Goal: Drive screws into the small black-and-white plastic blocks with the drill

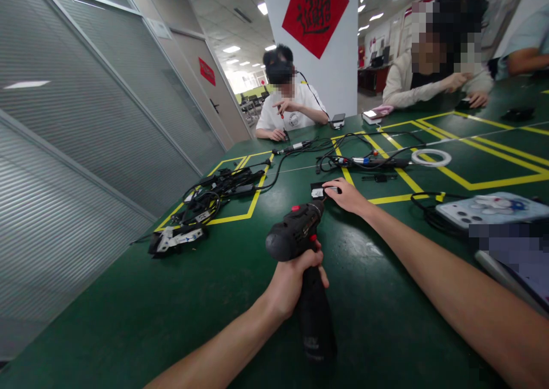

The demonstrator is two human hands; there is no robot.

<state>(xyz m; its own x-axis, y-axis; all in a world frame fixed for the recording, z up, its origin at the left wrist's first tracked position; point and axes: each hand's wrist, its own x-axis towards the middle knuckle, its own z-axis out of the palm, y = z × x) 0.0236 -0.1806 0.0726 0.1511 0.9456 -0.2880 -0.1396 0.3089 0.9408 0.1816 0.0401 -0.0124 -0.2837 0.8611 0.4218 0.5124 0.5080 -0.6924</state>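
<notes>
Left hand (291, 277): one, clamped round the handle of a black power drill (294, 237), the chuck (316, 207) pointing ahead of it.

Right hand (347, 195): one, fingertips on a small black part (317, 192) with a white label, which lay at their left, just beyond the chuck. Pinched or merely pressed down: could not be told. Contact between drill and part: not made out.

Handling, as judged: part best braced flat, right fingertips drawn aside from the drill's line; left wrist straight, drill square to the fixing point, trigger squeezed gently, since a tilted tip could have skidded toward the fingers.

Worktop (223, 297): green, extending leftward from the left hand to a slanting edge well apart from it.

Cable bundle (235, 180): black, ahead and left of the left hand, with yellow tape (231, 219) on its near side. Labelled strip (178, 239): one, left of the left hand, near that edge.

Cabled rod (373, 163): one, beyond the right hand. Phone (484, 209): one, patterned case, right of the right hand, limiting outward elbow swing.

Best room for shifting the drill, as judged: leftward and back from the left hand.
</notes>
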